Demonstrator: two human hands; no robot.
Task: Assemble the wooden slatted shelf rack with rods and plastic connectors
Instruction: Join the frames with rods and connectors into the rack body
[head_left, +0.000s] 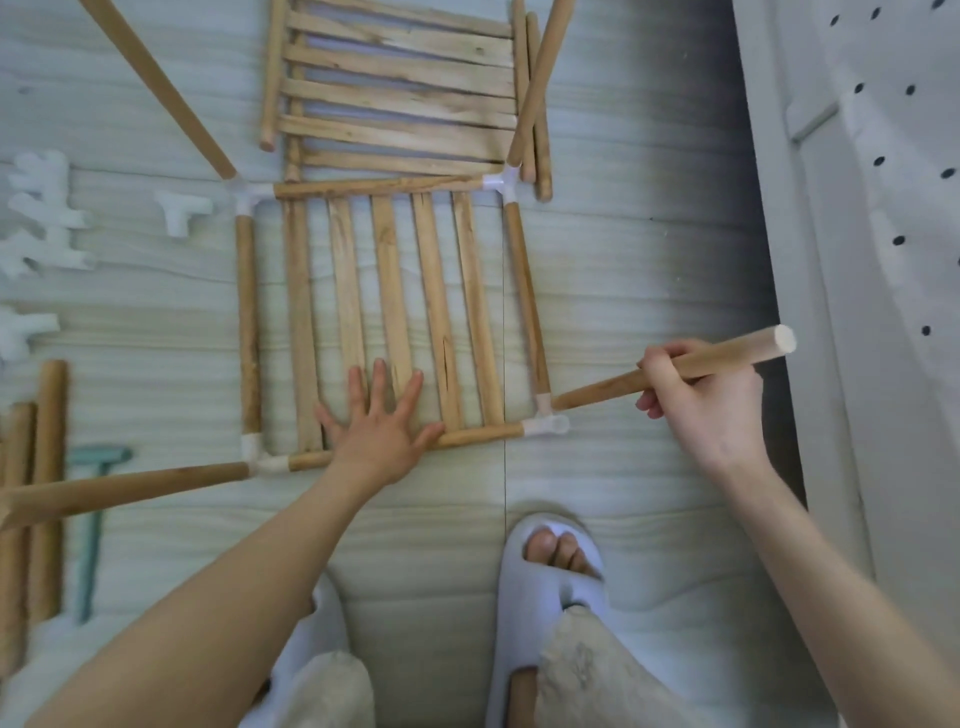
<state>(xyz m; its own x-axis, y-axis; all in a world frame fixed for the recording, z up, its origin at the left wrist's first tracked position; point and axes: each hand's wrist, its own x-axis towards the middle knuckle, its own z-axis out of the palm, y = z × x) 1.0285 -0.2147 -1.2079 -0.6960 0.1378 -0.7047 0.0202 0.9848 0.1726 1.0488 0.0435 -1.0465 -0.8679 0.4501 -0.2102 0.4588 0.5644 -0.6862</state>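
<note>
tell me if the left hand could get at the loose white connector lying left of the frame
Probably yes. The left hand lies flat and empty on the slats, and the loose white connector sits on bare floor beyond the frame's left rod, with nothing over it; it would only have to let go of the frame.

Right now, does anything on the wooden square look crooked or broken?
One slat has a dark split running along its lower half, just right of the left hand. The right side rod also leans, so the frame is not quite square. The right hand grips a corner rod.
</note>
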